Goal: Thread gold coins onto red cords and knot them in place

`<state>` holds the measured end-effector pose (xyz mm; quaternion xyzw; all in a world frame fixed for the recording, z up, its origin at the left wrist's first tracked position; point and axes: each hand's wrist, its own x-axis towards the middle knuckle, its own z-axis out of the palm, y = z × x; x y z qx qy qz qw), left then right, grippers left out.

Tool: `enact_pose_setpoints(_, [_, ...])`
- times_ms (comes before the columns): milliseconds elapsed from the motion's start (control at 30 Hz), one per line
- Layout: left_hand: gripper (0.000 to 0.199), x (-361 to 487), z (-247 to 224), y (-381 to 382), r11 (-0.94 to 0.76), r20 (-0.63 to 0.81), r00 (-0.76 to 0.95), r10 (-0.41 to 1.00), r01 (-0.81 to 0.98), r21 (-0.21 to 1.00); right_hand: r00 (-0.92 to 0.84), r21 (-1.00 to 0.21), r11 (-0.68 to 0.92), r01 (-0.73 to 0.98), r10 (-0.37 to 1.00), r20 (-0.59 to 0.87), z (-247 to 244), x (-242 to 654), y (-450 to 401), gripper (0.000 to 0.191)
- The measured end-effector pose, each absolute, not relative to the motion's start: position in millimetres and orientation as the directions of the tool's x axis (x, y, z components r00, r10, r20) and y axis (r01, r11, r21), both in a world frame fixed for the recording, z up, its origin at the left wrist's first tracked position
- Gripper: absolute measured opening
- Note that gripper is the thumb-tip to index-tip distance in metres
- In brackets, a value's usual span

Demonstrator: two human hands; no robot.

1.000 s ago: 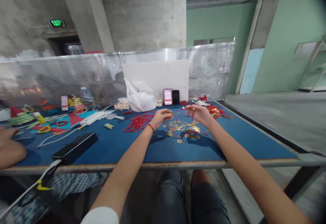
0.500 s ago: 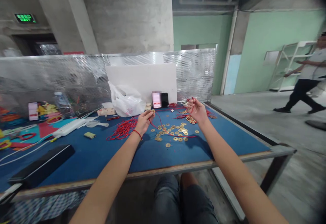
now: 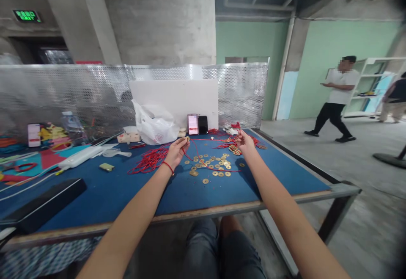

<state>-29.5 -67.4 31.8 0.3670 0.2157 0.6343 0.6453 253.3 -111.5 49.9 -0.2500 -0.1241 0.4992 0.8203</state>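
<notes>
My left hand (image 3: 176, 152), with a red string bracelet at its wrist, pinches a brass holed coin (image 3: 187, 139) above the blue table. A red cord (image 3: 211, 139) runs from the coin in a nearly straight line to my right hand (image 3: 247, 143), whose fingers are closed on it. More of the cord hangs in a loop below my left hand and trails over the tabletop. Several loose brass coins (image 3: 205, 181) lie between and below the hands. A bundle of red cords (image 3: 149, 160) rests left of my left hand. Behind my right hand are finished-looking coin pieces (image 3: 235, 149) with red cord.
A white plastic bag (image 3: 155, 126) and two phones (image 3: 192, 124) stand at the back before a white board (image 3: 174, 97). Left are scissors (image 3: 23, 167), a yellow-green small item (image 3: 107, 167) and a black long box (image 3: 44, 205). A person (image 3: 341, 84) walks beyond the table.
My right hand has moved slightly down and outward, and the cord between the hands is now drawn straight. The walking person has moved left; the view has shifted slightly.
</notes>
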Motion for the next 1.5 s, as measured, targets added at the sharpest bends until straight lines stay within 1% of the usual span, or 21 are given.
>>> enact_pose_setpoints(67, [0.015, -30, 32, -67, -0.069, 0.180, 0.099, 0.979, -0.666, 0.742, 0.535, -0.583, 0.392, -0.711, 0.840, -0.088, 48, 254, -110, 0.018])
enact_pose_setpoints(200, [0.015, -32, 35, -68, -0.067, 0.164, 0.081, 0.983, -0.673, 0.737, 0.632, -0.645, 0.445, -0.621, 0.771, -0.077, 46, 255, -108, 0.015])
enact_pose_setpoints(367, [0.015, -32, 39, -72, -0.070, 0.164, 0.072, 0.984, -0.689, 0.721, 0.678, -0.646, 0.479, -0.594, 0.730, -0.083, 40, 261, -104, 0.011])
enact_pose_setpoints(533, [0.015, -33, 39, -73, -0.082, 0.177, 0.065, 0.982, -0.700, 0.710, 0.727, -0.674, 0.493, -0.550, 0.679, -0.097, 33, 268, -98, 0.010])
enact_pose_setpoints(600, [0.014, -33, 38, -72, -0.090, 0.189, 0.069, 0.979, -0.690, 0.719, 0.728, -0.688, 0.493, -0.533, 0.681, -0.076, 32, 267, -97, 0.012])
enact_pose_setpoints(667, [0.014, -32, 37, -73, -0.102, 0.207, 0.079, 0.975, -0.669, 0.736, 0.710, -0.721, 0.481, -0.498, 0.703, -0.021, 32, 262, -97, 0.014])
enact_pose_setpoints(700, [0.014, -30, 36, -74, -0.107, 0.218, 0.089, 0.972, -0.657, 0.746, 0.694, -0.748, 0.474, -0.464, 0.720, 0.026, 32, 257, -98, 0.016])
enact_pose_setpoints(767, [0.014, -26, 36, -79, -0.110, 0.242, 0.125, 0.962, -0.633, 0.766, 0.637, -0.814, 0.471, -0.340, 0.752, 0.169, 32, 244, -101, 0.018])
enact_pose_setpoints(833, [0.016, -20, 35, -85, -0.105, 0.263, 0.179, 0.948, -0.606, 0.789, 0.516, -0.858, 0.494, -0.143, 0.777, 0.361, 32, 228, -105, 0.021])
enact_pose_setpoints(867, [0.018, -17, 34, -88, -0.101, 0.273, 0.209, 0.939, -0.590, 0.801, 0.421, -0.858, 0.512, -0.039, 0.787, 0.451, 32, 220, -107, 0.021])
enact_pose_setpoints(933, [0.023, -11, 33, -93, -0.103, 0.295, 0.268, 0.917, -0.556, 0.825, 0.195, -0.817, 0.561, 0.133, 0.793, 0.577, 32, 206, -112, 0.022])
enact_pose_setpoints(1000, [0.027, -7, 31, -96, -0.115, 0.322, 0.323, 0.890, -0.525, 0.844, 0.006, -0.755, 0.607, 0.247, 0.778, 0.628, 32, 196, -116, 0.022])
enact_pose_setpoints(1067, [0.029, -5, 29, -97, -0.127, 0.343, 0.370, 0.863, -0.500, 0.857, -0.103, -0.696, 0.640, 0.326, 0.755, 0.647, 32, 191, -119, 0.021])
enact_pose_setpoints(1133, [0.031, -4, 28, -98, -0.133, 0.351, 0.402, 0.846, -0.479, 0.868, -0.151, -0.653, 0.661, 0.371, 0.736, 0.659, 31, 190, -122, 0.020])
enact_pose_setpoints(1233, [0.031, -3, 26, -99, -0.134, 0.348, 0.444, 0.826, -0.445, 0.886, -0.155, -0.644, 0.667, 0.376, 0.730, 0.666, 32, 188, -126, 0.019])
enact_pose_setpoints(1500, [0.032, 0, 24, -105, -0.110, 0.278, 0.501, 0.820, -0.339, 0.934, -0.174, -0.733, 0.638, 0.236, 0.770, 0.614, 38, 177, -136, 0.013])
